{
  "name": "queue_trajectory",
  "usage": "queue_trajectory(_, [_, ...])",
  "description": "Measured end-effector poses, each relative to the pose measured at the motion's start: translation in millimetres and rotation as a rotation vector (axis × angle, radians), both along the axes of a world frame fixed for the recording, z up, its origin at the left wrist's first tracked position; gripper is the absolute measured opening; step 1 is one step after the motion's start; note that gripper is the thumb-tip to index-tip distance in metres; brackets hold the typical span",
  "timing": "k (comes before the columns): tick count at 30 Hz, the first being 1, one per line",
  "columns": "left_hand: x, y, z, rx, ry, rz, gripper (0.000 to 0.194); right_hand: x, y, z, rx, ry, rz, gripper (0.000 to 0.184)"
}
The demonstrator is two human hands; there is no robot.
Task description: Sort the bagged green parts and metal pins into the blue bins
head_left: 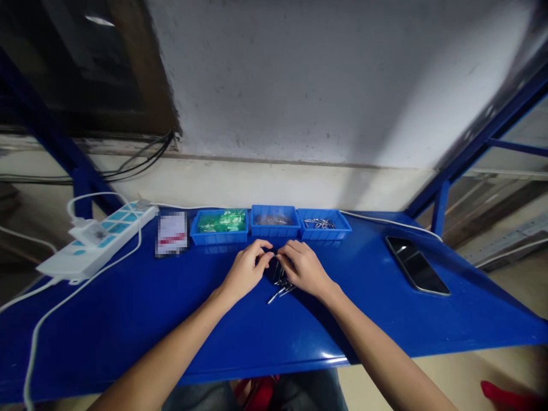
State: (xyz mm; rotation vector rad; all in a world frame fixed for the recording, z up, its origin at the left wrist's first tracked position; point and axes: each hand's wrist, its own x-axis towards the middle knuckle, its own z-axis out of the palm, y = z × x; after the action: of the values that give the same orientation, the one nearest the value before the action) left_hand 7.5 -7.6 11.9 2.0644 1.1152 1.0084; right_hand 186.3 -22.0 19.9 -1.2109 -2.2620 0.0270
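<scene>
My left hand and my right hand meet over the middle of the blue table, fingertips pinched close together. Whatever small thing sits between the fingertips is too small to name. Below and partly behind my right hand lies a loose pile of thin shiny metal pins on the tabletop. Just beyond my hands stand three blue bins in a row. The left bin holds green pieces in clear plastic, the middle bin holds a clear bag of brownish items, and the right bin holds more metal pins.
A white power strip with a plugged-in charger and white cable lies at the left. Beside the left bin is a blurred-out card. A black phone rests at the right. Blue frame posts rise at both sides before the wall.
</scene>
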Motion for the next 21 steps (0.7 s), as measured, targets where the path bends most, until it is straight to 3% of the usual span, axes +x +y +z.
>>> queue_trajectory(5, [-3, 1, 2.6, 0.140, 0.145, 0.094, 0.017, 1, 0, -0.3, -0.038, 0.108, -0.013, 0.015])
queue_trajectory(10, [-2, 2, -4.7, 0.123, 0.216, 0.091, 0.021, 3, 1, 1.8, -0.055, 0.181, 0.057, 0.016])
queue_trajectory(13, [-1, 2, -9.2, 0.191, 0.310, -0.021, 0.030, 19, 10, 4.6, 0.061, 0.281, -0.123, 0.018])
queue_trajectory(15, [-2, 3, -10.2, 0.261, 0.409, -0.121, 0.045, 36, 19, 4.3, 0.179, 0.350, -0.365, 0.019])
queue_trajectory(17, [-6, 5, -9.7, 0.310, 0.488, -0.190, 0.048, 51, 26, 1.1, 0.226, 0.377, -0.575, 0.028])
queue_trajectory(19, [-11, 8, -8.3, 0.331, 0.522, -0.216, 0.035, 59, 29, -3.8, 0.205, 0.367, -0.635, 0.041])
queue_trajectory(21, [-16, 11, -6.7, 0.332, 0.525, -0.224, 0.020, 56, 27, -8.1, 0.169, 0.368, -0.577, 0.043])
